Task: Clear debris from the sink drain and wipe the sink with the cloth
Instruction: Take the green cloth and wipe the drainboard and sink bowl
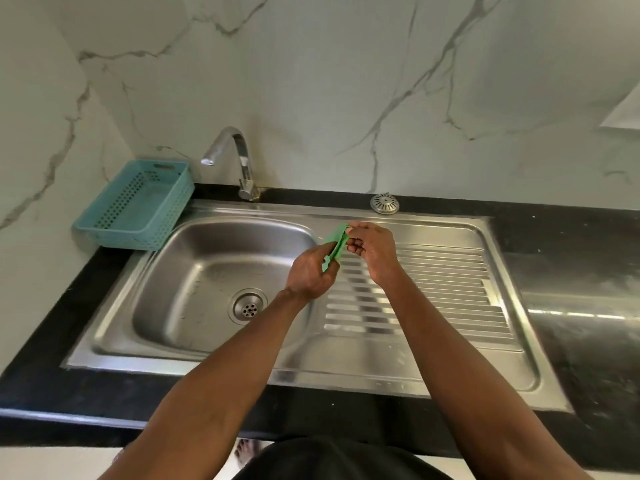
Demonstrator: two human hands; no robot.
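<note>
A small green cloth is stretched between both hands above the ridged drainboard, just right of the basin. My left hand grips its lower end and my right hand pinches its upper end. The steel sink lies to the left, its round drain open near the basin's front with no debris that I can make out. A metal drain strainer rests on the black counter behind the drainboard.
A tap stands behind the basin. A teal perforated basket sits at the back left corner. The drainboard extends right, with black counter beyond it and marble wall behind.
</note>
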